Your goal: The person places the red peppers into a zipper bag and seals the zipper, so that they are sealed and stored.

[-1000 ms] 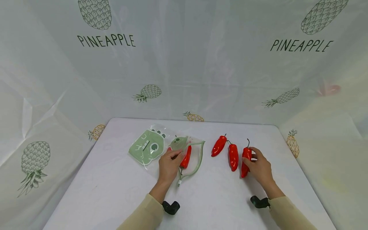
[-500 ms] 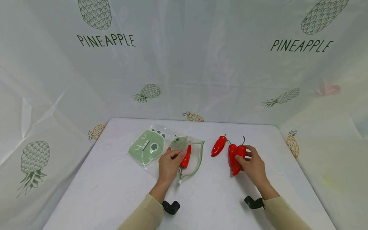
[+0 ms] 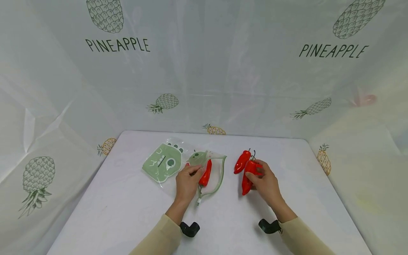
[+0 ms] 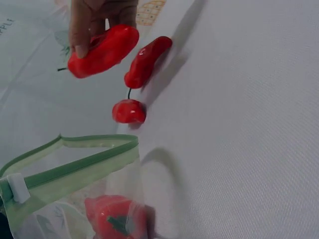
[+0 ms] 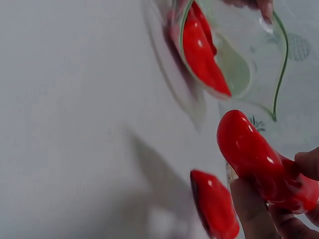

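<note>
Here the right hand [image 3: 266, 182] pinches one red pepper [image 3: 248, 175] between thumb and fingers, lifted off the bench [image 3: 127, 212] just beside two peppers lying there [image 4: 144, 62]. The left hand [image 3: 187, 182] pinches the rim of a clear green-edged pouch [image 3: 216, 173] containing another pepper [image 3: 206, 173].

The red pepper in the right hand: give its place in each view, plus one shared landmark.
Head: the held pepper sits right of centre, gripped by the right hand.
Left wrist: top left, under the fingers.
Right wrist: lower right, pinched in the fingers.
Shared landmark: the green-rimmed clear bag with a pepper inside.
</note>
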A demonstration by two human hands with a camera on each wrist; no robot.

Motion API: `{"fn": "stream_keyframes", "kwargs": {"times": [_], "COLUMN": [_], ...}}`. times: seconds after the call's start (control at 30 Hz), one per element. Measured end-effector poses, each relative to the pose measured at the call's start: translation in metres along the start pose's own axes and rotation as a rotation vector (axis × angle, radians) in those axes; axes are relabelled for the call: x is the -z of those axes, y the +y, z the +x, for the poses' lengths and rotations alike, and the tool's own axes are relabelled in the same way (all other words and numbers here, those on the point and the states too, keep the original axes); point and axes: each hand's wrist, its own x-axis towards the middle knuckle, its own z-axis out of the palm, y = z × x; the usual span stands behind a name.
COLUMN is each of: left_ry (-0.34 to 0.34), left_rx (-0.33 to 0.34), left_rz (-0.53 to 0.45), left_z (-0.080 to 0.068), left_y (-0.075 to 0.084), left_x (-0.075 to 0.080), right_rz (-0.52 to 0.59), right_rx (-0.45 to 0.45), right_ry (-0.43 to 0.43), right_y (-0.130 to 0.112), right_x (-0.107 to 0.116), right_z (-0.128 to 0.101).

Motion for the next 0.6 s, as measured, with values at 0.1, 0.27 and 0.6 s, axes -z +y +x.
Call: {"fn": "stream_keyframes", "kwargs": {"times": [0.1,0.27,0.6], "left_ry": [0.002,0.009,0.015], "left_rx": [-0.006,-0.008,-0.008], "left_rz": [0.004,0.014,0.033], "left_z": [0.0,0.001,-0.001], "left_y": [0.001,0.002,0.006], "left_x": [0.0,-0.001,-0.003], "right_rz": [0.047,0.108,0.14], "right_rx": [0.001,0.003,-0.008], "right_ry": [-0.029,-0.093,-0.191], "right_y": [-0.008,-0.019,-0.034], "right_x": [-0.011,-0.032,-0.069], "right_z": [-0.001,-0.005,-0.013]}}
